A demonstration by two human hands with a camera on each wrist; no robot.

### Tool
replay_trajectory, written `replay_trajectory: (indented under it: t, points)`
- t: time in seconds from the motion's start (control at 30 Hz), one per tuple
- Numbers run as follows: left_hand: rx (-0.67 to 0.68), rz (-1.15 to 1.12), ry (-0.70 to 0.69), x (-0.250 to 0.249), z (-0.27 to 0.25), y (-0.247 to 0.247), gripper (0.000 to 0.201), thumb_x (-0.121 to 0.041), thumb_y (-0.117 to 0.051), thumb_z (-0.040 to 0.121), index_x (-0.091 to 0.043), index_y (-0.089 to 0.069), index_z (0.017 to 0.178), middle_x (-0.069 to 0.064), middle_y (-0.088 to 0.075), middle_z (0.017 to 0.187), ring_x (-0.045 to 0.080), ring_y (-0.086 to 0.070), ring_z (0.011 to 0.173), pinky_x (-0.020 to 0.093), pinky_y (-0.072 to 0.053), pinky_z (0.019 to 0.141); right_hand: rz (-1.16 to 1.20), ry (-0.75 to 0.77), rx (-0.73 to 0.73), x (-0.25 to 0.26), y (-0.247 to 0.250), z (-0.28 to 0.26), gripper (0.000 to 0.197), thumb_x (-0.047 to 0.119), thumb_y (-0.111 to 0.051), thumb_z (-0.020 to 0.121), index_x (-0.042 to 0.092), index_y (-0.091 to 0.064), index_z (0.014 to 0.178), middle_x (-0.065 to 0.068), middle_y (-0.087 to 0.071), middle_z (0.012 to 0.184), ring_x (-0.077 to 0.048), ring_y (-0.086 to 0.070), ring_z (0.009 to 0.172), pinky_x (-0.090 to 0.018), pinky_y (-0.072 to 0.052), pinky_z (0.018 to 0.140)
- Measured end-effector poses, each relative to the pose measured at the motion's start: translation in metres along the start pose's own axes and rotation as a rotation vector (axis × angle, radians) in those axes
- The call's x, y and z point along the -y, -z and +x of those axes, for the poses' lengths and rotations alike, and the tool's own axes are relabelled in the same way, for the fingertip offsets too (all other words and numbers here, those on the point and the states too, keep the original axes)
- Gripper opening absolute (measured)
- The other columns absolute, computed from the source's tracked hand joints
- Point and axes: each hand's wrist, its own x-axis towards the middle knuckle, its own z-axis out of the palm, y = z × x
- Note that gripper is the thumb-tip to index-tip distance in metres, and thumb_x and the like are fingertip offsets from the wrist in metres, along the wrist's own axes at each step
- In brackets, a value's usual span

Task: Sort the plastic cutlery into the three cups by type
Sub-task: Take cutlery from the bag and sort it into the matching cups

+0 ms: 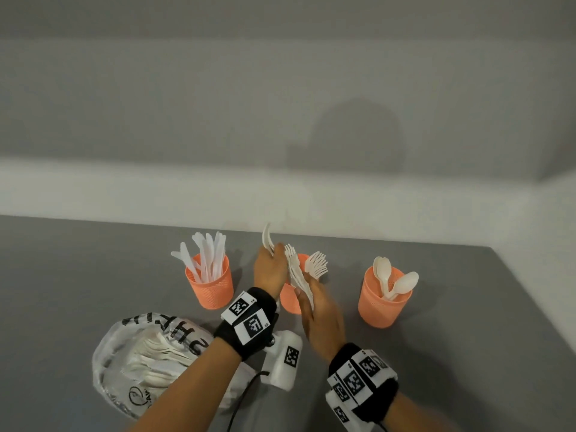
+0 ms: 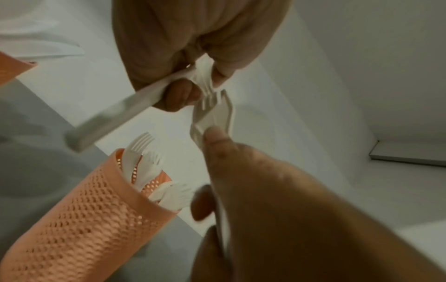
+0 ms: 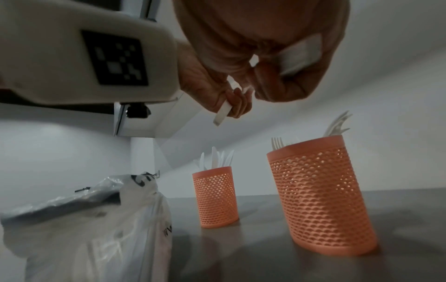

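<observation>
Three orange mesh cups stand in a row: a knife cup [image 1: 209, 280], a fork cup [image 1: 291, 302] half hidden behind my hands, and a spoon cup [image 1: 385, 296]. My right hand [image 1: 318, 310] grips a bundle of white forks [image 1: 296, 269], tines up, just above the fork cup [image 2: 96, 209]. My left hand [image 1: 269, 266] grips a single white utensil [image 1: 267, 238]; its long handle [image 2: 115, 114] slants down and left, and I cannot tell its type. The left fingertips [image 2: 183, 95] sit right at the tines of the fork bundle [image 2: 214, 114]. In the right wrist view both hands hover above the fork cup [image 3: 321, 198].
A clear plastic bag [image 1: 149, 353] with more white cutlery lies at the front left, beside my left forearm. The grey table [image 1: 467, 322] meets a white wall close behind the cups, and its right edge runs diagonally past the spoon cup. The knife cup [image 3: 214, 196] stands left of the fork cup.
</observation>
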Motion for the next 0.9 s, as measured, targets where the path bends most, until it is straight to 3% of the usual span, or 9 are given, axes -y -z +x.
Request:
replay_trajectory:
  t: [0.07,0.2,0.37,0.43,0.53,0.63,0.73,0.8,0.9]
  points:
    - [-0.062,-0.072,-0.007,-0.005,0.008,0.005,0.031,-0.017,-0.031,0.097,-0.015,-0.04,0.068,0.002,-0.043,0.06,0.012,-0.041,0.048,0.024,-0.034,0.05,-0.047,0.019,0.014,-0.003,0.001,-0.001,0.063,0.051,-0.022,0.09,0.016,-0.043,0.138,-0.003,-0.053,0.135,-0.016,-0.051,0.121,-0.015,-0.036,0.094]
    - [-0.207,-0.334,0.017,-0.027,0.02,0.023,0.027,-0.028,-0.022,0.1,-0.009,-0.043,0.098,0.007,-0.053,0.062,0.016,-0.058,0.053,0.029,-0.048,0.062,-0.096,0.012,0.035,-0.011,0.002,-0.004,0.045,0.036,-0.031,0.098,0.019,-0.045,0.137,0.002,-0.055,0.134,-0.014,-0.053,0.12,-0.017,-0.038,0.092]
    - [-0.333,-0.422,-0.089,-0.04,0.029,0.046,0.021,-0.027,-0.026,0.1,-0.013,-0.041,0.095,0.001,-0.034,0.056,0.008,-0.043,0.037,0.023,-0.047,0.048,-0.08,-0.105,-0.052,-0.021,0.008,-0.004,0.036,0.03,-0.032,0.097,0.022,-0.054,0.125,0.001,-0.066,0.108,-0.02,-0.06,0.104,-0.032,-0.047,0.087]
    - [-0.242,-0.299,-0.066,-0.03,0.023,0.043,0.021,-0.026,-0.034,0.098,-0.016,-0.043,0.083,-0.001,-0.033,0.055,0.007,-0.038,0.04,0.023,-0.04,0.047,-0.04,-0.133,-0.106,-0.017,0.008,0.0,0.049,0.034,-0.026,0.09,0.019,-0.052,0.129,-0.001,-0.064,0.115,-0.021,-0.057,0.107,-0.034,-0.045,0.09]
    - [0.045,-0.15,0.028,-0.007,-0.004,0.026,0.032,-0.029,-0.047,0.094,-0.017,-0.042,0.064,-0.004,-0.038,0.047,0.008,-0.036,0.04,0.023,-0.033,0.047,0.006,-0.129,-0.152,-0.005,0.005,0.008,0.059,0.032,-0.023,0.083,0.016,-0.047,0.135,-0.003,-0.057,0.128,-0.023,-0.055,0.113,-0.035,-0.042,0.095]
    - [0.282,-0.197,0.074,0.012,-0.029,0.002,0.018,-0.021,-0.055,0.09,-0.01,-0.057,0.076,-0.008,-0.055,0.046,0.003,-0.048,0.041,0.016,-0.037,0.043,0.013,-0.038,-0.148,0.002,0.001,0.012,0.056,0.036,-0.023,0.087,0.013,-0.054,0.127,-0.002,-0.059,0.124,-0.019,-0.058,0.109,-0.035,-0.046,0.092]
    - [0.283,-0.246,0.151,0.026,-0.031,-0.012,0.025,-0.018,-0.051,0.093,0.001,-0.058,0.108,0.011,-0.063,0.084,0.017,-0.059,0.072,0.021,-0.048,0.058,0.025,0.027,-0.136,0.002,0.0,0.008,0.053,0.038,-0.023,0.089,0.008,-0.059,0.115,0.0,-0.06,0.11,-0.012,-0.058,0.093,-0.026,-0.045,0.082]
    - [0.239,-0.208,0.16,0.031,-0.029,-0.014,0.029,-0.017,-0.043,0.096,-0.002,-0.054,0.117,0.012,-0.061,0.091,0.015,-0.057,0.072,0.019,-0.047,0.058,0.034,0.041,-0.115,0.001,0.002,0.005,0.048,0.027,-0.029,0.092,0.009,-0.053,0.129,0.0,-0.056,0.121,-0.007,-0.053,0.104,-0.012,-0.036,0.086]
    - [0.208,-0.22,0.174,0.035,-0.026,-0.013,0.028,-0.013,-0.037,0.097,-0.003,-0.054,0.117,0.011,-0.064,0.096,0.017,-0.062,0.079,0.021,-0.053,0.066,0.055,0.022,-0.056,-0.002,0.004,0.003,0.053,0.026,-0.034,0.09,0.01,-0.038,0.14,-0.005,-0.05,0.133,-0.014,-0.052,0.118,-0.004,-0.032,0.09]
